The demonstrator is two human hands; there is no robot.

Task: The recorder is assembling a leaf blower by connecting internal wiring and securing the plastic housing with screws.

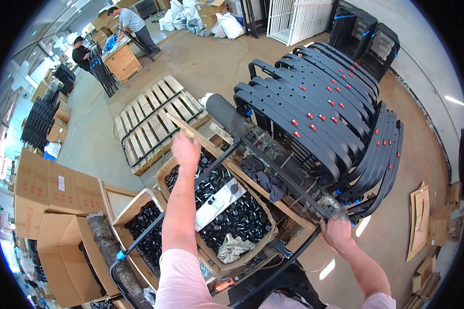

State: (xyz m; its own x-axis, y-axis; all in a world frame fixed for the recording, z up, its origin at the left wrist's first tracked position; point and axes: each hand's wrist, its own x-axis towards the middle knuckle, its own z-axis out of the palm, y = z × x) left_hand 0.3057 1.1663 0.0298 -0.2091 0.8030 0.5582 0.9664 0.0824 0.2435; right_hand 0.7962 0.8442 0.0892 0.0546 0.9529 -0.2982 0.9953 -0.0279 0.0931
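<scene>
A black tubular metal frame [219, 162] lies across the parts boxes and a padded support. My right hand [338, 234] is closed around its near right corner, beside some clear wrap. My left hand [185, 149] is raised over the far edge of the middle box [269, 208], left of the frame's far corner. Motion smears its fingers, so their grip is unclear. Black round-headed bolts [242, 219] fill this box, with a white sheet [219, 203] and a pale crumpled rag [235, 249] on top. A second box [119, 211] to its left holds more black parts.
Stacked curved black frames [314, 110] with red caps stand at right. A padded roller [224, 110] and dark cloth [270, 180] lie near the frame. Beyond is a wooden pallet [157, 118]; open cartons [69, 252] stand left. Two people work at a far wooden crate [122, 63].
</scene>
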